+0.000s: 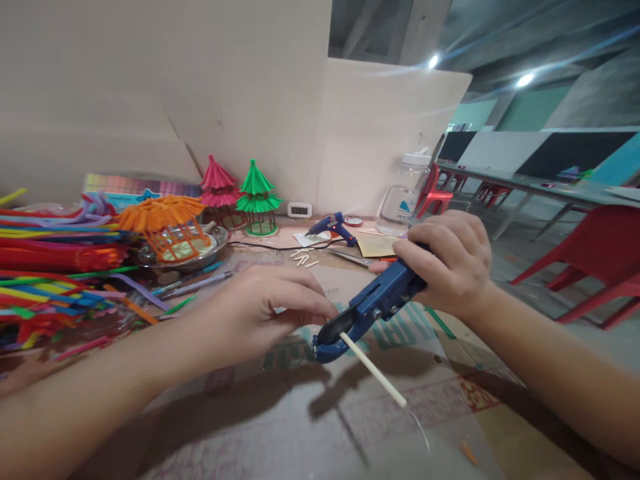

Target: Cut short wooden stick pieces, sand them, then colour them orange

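My right hand is closed round the handles of a blue cutter, its jaws pointing down and left. A thin white stick sits in the jaws and juts out toward the lower right. My left hand pinches its fingers together at the stick's other end, right beside the jaws. Both hands hover above a cardboard-covered table.
Piles of coloured pipe cleaners fill the left. An orange pavilion model on a metal dish, a pink one and a green one stand behind. A blue glue gun, short stick pieces, a clear jar and red chairs lie beyond.
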Motion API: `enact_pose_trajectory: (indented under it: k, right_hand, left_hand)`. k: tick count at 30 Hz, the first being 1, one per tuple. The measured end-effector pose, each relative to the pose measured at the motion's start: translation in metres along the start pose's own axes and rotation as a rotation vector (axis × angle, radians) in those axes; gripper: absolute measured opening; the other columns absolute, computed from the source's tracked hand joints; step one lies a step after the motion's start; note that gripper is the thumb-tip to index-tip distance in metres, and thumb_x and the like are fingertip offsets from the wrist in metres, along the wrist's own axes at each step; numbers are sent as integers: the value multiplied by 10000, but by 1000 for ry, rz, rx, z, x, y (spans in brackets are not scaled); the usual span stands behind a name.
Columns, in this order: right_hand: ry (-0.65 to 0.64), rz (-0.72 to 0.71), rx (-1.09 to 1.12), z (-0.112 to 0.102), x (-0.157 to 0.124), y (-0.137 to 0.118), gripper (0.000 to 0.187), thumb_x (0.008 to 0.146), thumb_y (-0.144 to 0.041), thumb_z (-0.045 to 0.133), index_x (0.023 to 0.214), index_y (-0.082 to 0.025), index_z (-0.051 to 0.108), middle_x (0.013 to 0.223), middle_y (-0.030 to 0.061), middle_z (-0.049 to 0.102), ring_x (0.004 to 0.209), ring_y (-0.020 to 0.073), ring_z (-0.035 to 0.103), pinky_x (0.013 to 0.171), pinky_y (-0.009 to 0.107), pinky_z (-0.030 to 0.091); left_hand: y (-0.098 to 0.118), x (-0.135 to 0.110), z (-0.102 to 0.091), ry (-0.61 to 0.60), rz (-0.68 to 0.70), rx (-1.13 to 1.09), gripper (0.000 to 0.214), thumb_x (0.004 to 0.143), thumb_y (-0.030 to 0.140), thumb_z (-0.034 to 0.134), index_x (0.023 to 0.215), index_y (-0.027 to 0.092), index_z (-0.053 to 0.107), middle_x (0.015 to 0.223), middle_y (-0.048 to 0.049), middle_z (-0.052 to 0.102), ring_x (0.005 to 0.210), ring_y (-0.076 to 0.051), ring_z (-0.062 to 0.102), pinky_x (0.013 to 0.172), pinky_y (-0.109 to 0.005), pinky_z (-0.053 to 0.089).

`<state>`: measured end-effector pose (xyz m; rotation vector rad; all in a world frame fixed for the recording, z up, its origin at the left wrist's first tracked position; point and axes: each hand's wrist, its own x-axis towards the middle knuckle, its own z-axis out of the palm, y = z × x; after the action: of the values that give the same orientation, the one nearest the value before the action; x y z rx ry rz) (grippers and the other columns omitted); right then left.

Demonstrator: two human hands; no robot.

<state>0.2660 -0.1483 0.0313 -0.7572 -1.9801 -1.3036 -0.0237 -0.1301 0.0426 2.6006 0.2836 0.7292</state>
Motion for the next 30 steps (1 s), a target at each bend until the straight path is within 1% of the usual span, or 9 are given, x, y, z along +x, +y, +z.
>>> enact_pose_trajectory:
  k: [3, 7, 9, 15, 18, 21, 26, 28, 30]
  right_hand:
    - [19, -16, 19, 0, 0, 0, 85, 930, -306, 630, 898, -286, 706, 844, 39, 711, 827, 238, 644, 779, 414, 475]
    - [-36, 52, 39, 1, -1, 1, 114, 945, -337, 613, 903, -300, 712, 836, 36, 712, 837, 244, 653, 777, 418, 471]
    - [-46, 51, 32, 0, -1, 1, 110, 941, -339, 619, 889, -298, 706, 828, 36, 711, 825, 243, 648, 774, 415, 468]
    - [41, -56, 53, 0, 2, 1, 93, 922, -327, 667, 854, -263, 665, 769, 33, 675, 767, 218, 602, 729, 377, 458]
    - [53, -84, 56, 0, 2, 1, 116, 910, -330, 684, 854, -237, 643, 723, 36, 640, 722, 204, 553, 682, 356, 441]
    - [24, -56, 47, 0, 0, 1, 114, 925, -337, 652, 860, -245, 632, 714, 30, 631, 708, 203, 525, 659, 351, 417]
    - [-95, -18, 91, 1, -1, 0, 100, 920, -283, 599, 833, -233, 604, 715, 38, 621, 678, 201, 503, 638, 335, 391]
    - [-123, -8, 172, 4, -1, -3, 69, 896, -229, 569, 835, -213, 598, 716, 46, 613, 663, 197, 496, 628, 325, 388]
    - [-177, 30, 295, 7, 0, -8, 52, 848, -200, 550, 836, -193, 600, 720, 53, 608, 674, 200, 517, 631, 321, 397]
  left_hand:
    - [0, 0, 0, 4, 0, -4, 197, 958, 109, 579, 937, 178, 762, 876, -47, 750, 751, -105, 685, 658, -166, 495]
    - [0, 0, 0, 2, -18, -6, 204, 957, 122, 580, 945, 195, 771, 879, -47, 757, 752, -114, 692, 640, -174, 495]
    - [1, 1, -1, -2, -21, -9, 208, 954, 117, 579, 946, 195, 772, 876, -48, 758, 749, -114, 692, 637, -173, 494]
    - [0, 0, 0, -1, -16, -16, 204, 942, 91, 581, 940, 179, 765, 872, -51, 750, 753, -112, 687, 658, -170, 497]
    - [-1, -1, 0, 3, -27, -31, 209, 937, 77, 575, 935, 175, 760, 880, -63, 753, 763, -121, 694, 668, -178, 501]
    - [-1, -1, 0, -1, -32, -30, 204, 930, 70, 570, 919, 168, 749, 872, -69, 753, 765, -129, 696, 669, -184, 502]
    - [1, -1, -2, -23, -39, -18, 179, 951, 118, 560, 873, 155, 717, 826, -63, 731, 760, -139, 675, 681, -196, 516]
    - [2, -3, -2, 18, -98, -43, 143, 940, 125, 584, 1018, 169, 696, 967, -68, 730, 847, -147, 686, 750, -212, 547]
    - [4, -6, -3, 97, -149, -109, 401, 919, 130, 632, 1304, 228, 577, 1249, -93, 662, 977, -156, 688, 848, -241, 571]
